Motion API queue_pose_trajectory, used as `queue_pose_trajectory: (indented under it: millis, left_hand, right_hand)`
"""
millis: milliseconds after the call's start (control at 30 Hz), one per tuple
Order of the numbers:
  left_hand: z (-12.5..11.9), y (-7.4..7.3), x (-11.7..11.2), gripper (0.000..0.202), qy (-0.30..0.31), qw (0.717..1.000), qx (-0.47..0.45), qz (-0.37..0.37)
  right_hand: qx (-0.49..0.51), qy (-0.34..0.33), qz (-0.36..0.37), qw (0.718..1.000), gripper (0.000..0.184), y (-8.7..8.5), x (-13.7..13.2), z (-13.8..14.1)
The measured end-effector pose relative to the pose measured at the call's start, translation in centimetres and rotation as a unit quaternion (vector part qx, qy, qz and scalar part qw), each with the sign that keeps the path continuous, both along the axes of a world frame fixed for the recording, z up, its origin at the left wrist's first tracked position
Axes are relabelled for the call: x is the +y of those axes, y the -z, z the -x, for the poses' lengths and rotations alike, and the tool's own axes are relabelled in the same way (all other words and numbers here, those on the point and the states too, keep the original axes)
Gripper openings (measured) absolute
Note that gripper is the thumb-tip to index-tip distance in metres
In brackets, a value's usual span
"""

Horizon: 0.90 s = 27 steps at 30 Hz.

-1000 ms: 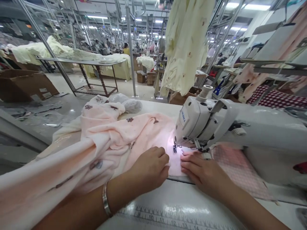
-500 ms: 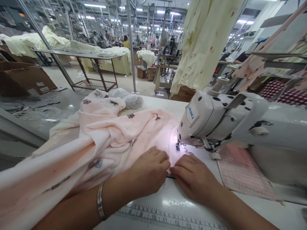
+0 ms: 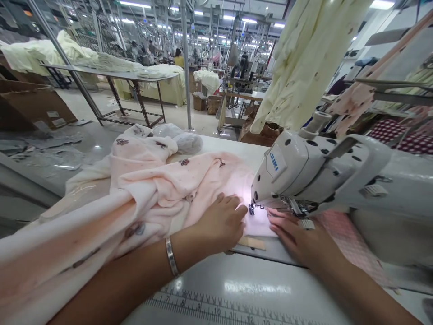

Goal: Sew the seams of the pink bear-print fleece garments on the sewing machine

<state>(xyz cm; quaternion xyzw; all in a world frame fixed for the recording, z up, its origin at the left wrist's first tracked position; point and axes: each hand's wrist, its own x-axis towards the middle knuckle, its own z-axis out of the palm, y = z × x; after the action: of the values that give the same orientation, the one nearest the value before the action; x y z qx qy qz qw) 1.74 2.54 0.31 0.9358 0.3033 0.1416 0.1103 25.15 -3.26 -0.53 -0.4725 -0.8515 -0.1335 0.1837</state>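
A pale pink printed garment [image 3: 158, 189] lies bunched over the white sewing table [image 3: 237, 289] and runs off towards me at the lower left. My left hand [image 3: 221, 223], fingers curled down, presses the pink cloth just left of the presser foot [image 3: 252, 208]. My right hand [image 3: 301, 239] lies flat with fingers stretched out on the cloth edge, under the head of the white sewing machine [image 3: 324, 176]. A silver bangle [image 3: 171, 257] sits on my left wrist. The needle light brightens the cloth between my hands.
A ruler strip [image 3: 216, 311] is printed along the table's near edge. Pink checked cloth [image 3: 341, 243] lies under the machine arm. A cream garment [image 3: 304, 58] hangs above. A metal table [image 3: 111, 76] piled with cream cloth, cardboard boxes [image 3: 30, 104] and distant workers stand behind.
Both hands have slid forward towards the presser foot with the pink cloth. My right hand has spread flat under the machine head. A small tan strip now shows at the cloth's near edge.
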Motion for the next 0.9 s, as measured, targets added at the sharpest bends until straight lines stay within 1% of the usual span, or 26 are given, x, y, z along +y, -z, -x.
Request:
queue_pose_trajectory:
  millis: [67, 133, 167, 233, 300, 367, 533, 667, 767, 900]
  left_hand:
    - [-0.1, 0.0, 0.1, 0.009, 0.001, 1.0, -0.001, 0.001]
    - [-0.2, 0.0, 0.2, 0.009, 0.005, 1.0, 0.0, 0.0]
    - [-0.2, 0.0, 0.2, 0.009, 0.006, 1.0, 0.001, -0.002]
    - [-0.3, 0.0, 0.5, 0.01, 0.002, 1.0, -0.002, -0.005]
    - [-0.3, 0.0, 0.7, 0.01, -0.001, 1.0, -0.007, -0.005]
    - [-0.3, 0.0, 0.8, 0.009, 0.006, 1.0, -0.01, 0.0]
    - [-0.2, 0.1, 0.2, 0.01, 0.018, 1.0, -0.015, 0.011]
    - [-0.3, 0.1, 0.4, 0.01, 0.015, 1.0, -0.015, 0.015]
    - [-0.5, 0.2, 1.0, 0.011, 0.016, 0.999, -0.029, 0.009]
    - [-0.5, 0.6, 1.1, 0.018, 0.022, 0.999, -0.038, -0.005]
  right_hand:
    - [0.013, -0.045, 0.001, 0.999, 0.016, -0.3, -0.2, 0.8]
    - [0.049, -0.082, 0.033, 0.995, 0.017, -0.4, -0.3, 2.1]
    - [0.068, -0.089, 0.055, 0.992, 0.016, -0.4, -0.3, 2.8]
    - [0.091, -0.081, 0.094, 0.988, 0.013, -0.1, -0.1, 3.8]
    - [0.098, -0.07, 0.108, 0.987, 0.014, 0.1, 0.1, 4.4]
    - [0.112, -0.071, 0.12, 0.984, 0.014, 0.2, 0.1, 4.4]
    - [0.144, -0.098, 0.159, 0.972, 0.012, -0.1, -0.6, 3.8]
    - [0.16, -0.068, 0.191, 0.966, 0.005, -0.2, -0.6, 3.9]
    - [0.156, -0.05, 0.206, 0.965, 0.013, -0.1, -0.3, 4.2]
    - [0.15, -0.045, 0.211, 0.965, 0.009, 0.0, -0.3, 4.5]
